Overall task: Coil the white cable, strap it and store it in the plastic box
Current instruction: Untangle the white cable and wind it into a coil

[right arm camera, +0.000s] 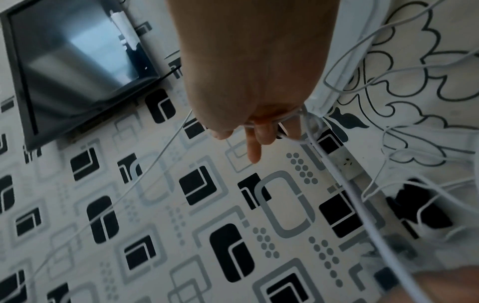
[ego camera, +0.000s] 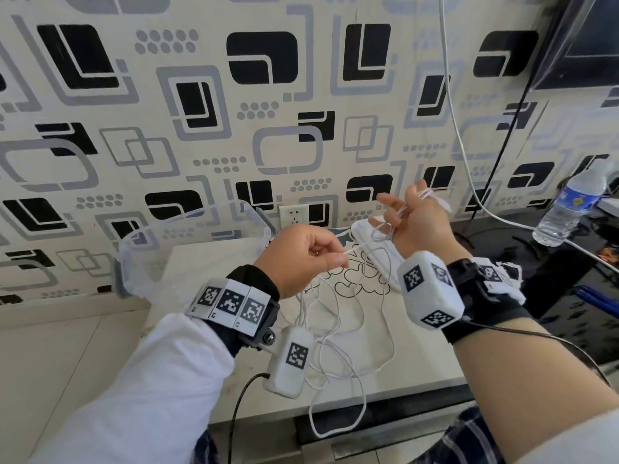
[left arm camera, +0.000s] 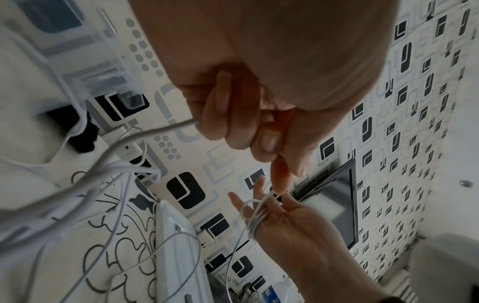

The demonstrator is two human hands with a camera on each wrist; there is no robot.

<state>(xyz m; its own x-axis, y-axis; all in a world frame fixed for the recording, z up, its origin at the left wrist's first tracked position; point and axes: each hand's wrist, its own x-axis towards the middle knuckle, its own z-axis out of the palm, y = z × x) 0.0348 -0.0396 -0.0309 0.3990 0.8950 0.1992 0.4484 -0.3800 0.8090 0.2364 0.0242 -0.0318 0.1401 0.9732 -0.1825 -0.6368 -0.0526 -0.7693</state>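
The thin white cable lies in loose loops on the white table, and one loop hangs over the front edge. My left hand pinches a strand of it between thumb and forefinger, as the left wrist view also shows for that left hand. My right hand is raised beside it with fingers spread, and several turns of cable are wound round them. That winding on the right hand shows in the left wrist view, and round the right hand in its own view. The clear plastic box stands open at the back left.
A flat white lid-like piece lies under my right hand. A wall socket sits behind the table. A second white cord hangs down the wall. To the right, a water bottle stands on a black table, with a monitor above.
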